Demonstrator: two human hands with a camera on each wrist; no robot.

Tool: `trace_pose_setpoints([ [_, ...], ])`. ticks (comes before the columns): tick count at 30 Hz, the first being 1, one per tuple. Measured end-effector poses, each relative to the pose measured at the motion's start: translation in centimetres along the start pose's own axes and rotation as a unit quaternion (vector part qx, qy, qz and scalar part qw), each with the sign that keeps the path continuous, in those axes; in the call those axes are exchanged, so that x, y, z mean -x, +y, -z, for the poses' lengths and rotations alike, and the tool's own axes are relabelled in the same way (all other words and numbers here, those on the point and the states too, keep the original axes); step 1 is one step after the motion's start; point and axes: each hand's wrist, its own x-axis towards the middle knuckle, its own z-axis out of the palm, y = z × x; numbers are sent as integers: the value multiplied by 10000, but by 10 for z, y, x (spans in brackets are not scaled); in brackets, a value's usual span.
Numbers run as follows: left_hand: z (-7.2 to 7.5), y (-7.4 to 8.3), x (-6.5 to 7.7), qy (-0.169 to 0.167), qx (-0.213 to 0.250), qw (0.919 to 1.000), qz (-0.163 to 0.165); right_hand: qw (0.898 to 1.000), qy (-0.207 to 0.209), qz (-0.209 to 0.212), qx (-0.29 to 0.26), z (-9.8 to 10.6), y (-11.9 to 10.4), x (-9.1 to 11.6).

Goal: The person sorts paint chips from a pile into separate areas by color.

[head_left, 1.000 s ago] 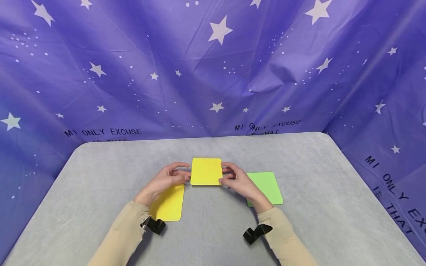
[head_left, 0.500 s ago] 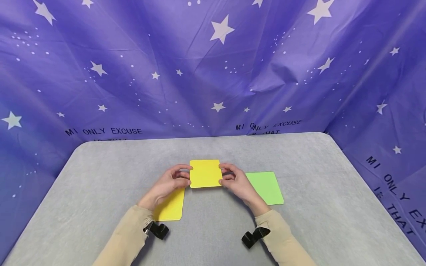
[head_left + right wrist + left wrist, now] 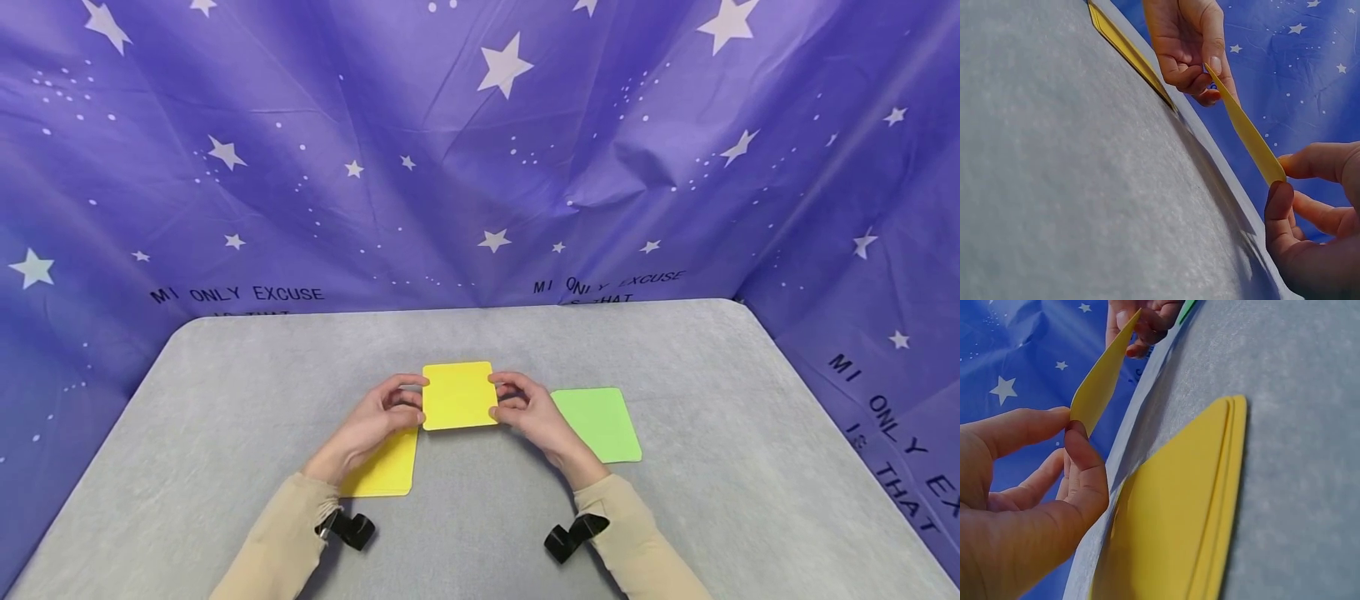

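Note:
Between my two hands a thin, square yellow card [image 3: 459, 397] with rounded corners is held up off the table. The left hand [image 3: 372, 423] pinches its left edge between thumb and fingers. My right hand [image 3: 538, 419] pinches the opposite edge in the same way. In the left wrist view the raised card [image 3: 1100, 387] appears nearly edge-on. Below the left hand lies a stack of yellow cards [image 3: 1166, 515], partly hidden by that hand in the head view. Just right of the right hand, a green card [image 3: 602, 427] lies flat, its left side partly covered.
A grey cloth-like tabletop [image 3: 720, 467] with rounded corners extends around the cards. Purple curtains [image 3: 420, 208] with white stars hang behind it and at both sides. Each wrist wears a small black camera, like the right camera [image 3: 573, 537].
The left hand's fingers have closed on the yellow card's left edge. Both hands have brought the card slightly left and nearer, tilting it. The stack and green card stay put.

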Motion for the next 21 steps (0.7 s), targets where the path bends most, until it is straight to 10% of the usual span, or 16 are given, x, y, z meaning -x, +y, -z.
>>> trace_pose_setpoints([
  [21,24,-3,28,69,-178,9998,-59,9977,-581,-101,-337,-25,2,1],
])
